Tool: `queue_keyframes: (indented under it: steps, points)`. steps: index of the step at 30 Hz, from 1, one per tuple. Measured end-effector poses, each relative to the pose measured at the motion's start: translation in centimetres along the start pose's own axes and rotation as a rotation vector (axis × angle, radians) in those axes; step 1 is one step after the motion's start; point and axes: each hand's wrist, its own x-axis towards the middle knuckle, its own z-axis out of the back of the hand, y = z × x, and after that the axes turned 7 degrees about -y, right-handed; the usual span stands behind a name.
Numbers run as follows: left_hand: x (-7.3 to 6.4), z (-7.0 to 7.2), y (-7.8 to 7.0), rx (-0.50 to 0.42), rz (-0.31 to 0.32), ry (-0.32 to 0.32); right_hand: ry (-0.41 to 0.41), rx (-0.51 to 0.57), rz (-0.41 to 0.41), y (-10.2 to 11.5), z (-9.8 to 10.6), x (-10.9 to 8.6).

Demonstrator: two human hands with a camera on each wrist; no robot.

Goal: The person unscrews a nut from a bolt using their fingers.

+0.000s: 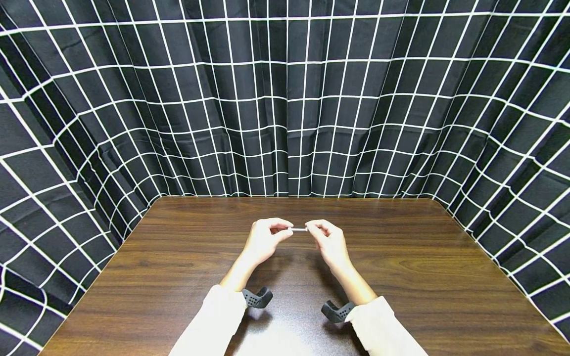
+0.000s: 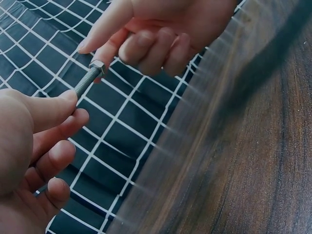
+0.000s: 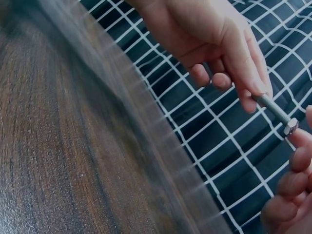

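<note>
Between the two hands spans a threaded metal bolt (image 2: 87, 82), held out level above the table. My left hand (image 1: 263, 240) pinches one end of it between thumb and forefinger, hiding that end. At the other end sits a shiny hex nut (image 3: 291, 126). Thumb and forefinger of my right hand (image 1: 328, 242) bracket this nut, with the forefinger right against it and the thumb tip slightly off in the left wrist view. The other fingers of both hands curl loosely beneath.
A brown wood-grain table (image 1: 423, 257) lies under the hands. Behind and beside it hangs a black curtain with a white grid (image 1: 285, 109). Each wrist wears a dark grey band, one on the left wrist (image 1: 258, 298) and one on the right wrist (image 1: 337, 311).
</note>
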Motion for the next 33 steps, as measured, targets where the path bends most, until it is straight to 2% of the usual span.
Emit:
queue_keyframes:
  steps: [5, 9, 25, 33]
  points:
    - [0.0, 0.0, -0.1, -0.010, 0.000, 0.011, -0.034, -0.169, 0.019, -0.3, -0.1, 0.0]
    - [0.0, 0.0, -0.2, -0.012, -0.002, 0.012, -0.035, -0.250, 0.024, -0.2, -0.1, -0.2]
    - [-0.1, 0.0, 0.2, 0.007, -0.021, 0.018, -0.011, -0.214, -0.011, 0.4, 0.0, -0.3]
    - [-0.1, 0.0, 0.1, 0.008, -0.015, 0.016, 0.004, -0.196, -0.024, 4.2, -0.2, -1.5]
